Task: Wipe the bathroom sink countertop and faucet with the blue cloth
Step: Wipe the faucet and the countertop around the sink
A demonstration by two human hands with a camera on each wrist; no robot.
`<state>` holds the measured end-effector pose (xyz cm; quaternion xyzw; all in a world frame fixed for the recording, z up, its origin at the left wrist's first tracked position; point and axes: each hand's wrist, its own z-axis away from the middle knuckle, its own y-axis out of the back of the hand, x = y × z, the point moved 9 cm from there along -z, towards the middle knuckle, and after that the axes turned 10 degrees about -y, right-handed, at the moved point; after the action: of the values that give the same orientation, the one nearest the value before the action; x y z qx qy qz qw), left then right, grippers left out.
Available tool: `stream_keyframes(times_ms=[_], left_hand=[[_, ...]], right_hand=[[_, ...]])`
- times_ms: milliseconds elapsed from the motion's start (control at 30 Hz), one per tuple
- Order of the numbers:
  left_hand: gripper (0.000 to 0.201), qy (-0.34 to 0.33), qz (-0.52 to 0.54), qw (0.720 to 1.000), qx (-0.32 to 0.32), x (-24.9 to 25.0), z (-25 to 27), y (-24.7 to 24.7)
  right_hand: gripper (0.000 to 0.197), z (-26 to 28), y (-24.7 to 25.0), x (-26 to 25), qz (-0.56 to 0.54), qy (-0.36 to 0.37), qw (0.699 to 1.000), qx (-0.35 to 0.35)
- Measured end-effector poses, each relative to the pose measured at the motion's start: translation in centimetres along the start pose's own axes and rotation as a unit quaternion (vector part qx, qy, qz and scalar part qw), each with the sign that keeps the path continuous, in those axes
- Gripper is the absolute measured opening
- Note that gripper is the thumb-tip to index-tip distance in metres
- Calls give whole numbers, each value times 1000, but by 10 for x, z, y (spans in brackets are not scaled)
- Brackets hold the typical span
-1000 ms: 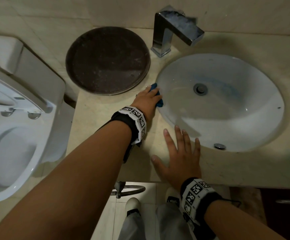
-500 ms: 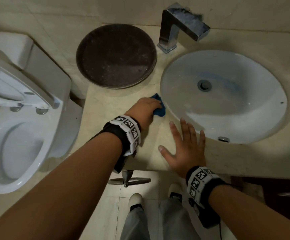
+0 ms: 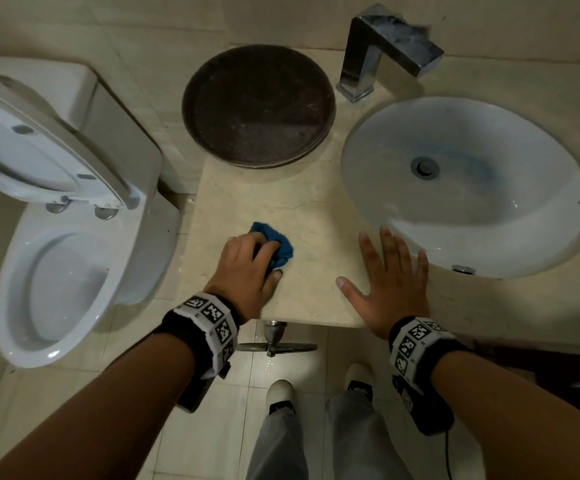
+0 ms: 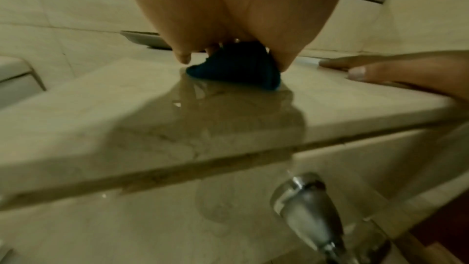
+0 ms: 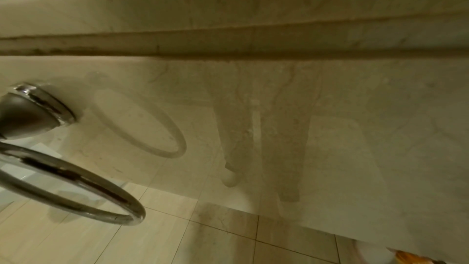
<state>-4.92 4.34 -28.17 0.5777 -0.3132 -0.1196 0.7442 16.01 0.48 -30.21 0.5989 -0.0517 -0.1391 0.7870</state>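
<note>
Where beige marble countertop (image 3: 302,206) meets tiled wall, a round tray (image 3: 257,105) sits.

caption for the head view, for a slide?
Left hand presses the blue cloth on the countertop while the right hand rests flat beside the sink.

We see most of the cloth (image 3: 280,247) hidden under the left hand (image 3: 245,271); the toilet (image 3: 56,216) is cut off at frame left.
</note>
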Motion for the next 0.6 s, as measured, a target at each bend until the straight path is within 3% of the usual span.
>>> stream_keyframes(times_ms=[67,333,600], left_hand=[[59,-22,-13,1000,-17,11,-2,-14],[81,9,-6,998,-55,42,-34,-32],[73,29,-18,995,-89,57,-61,-30]], right_hand=[[81,0,0,0,-4,1,1000,2],[82,-1,0,1,-18,6,1000,21],[86,-1,1,2,-27,2,999,23]])
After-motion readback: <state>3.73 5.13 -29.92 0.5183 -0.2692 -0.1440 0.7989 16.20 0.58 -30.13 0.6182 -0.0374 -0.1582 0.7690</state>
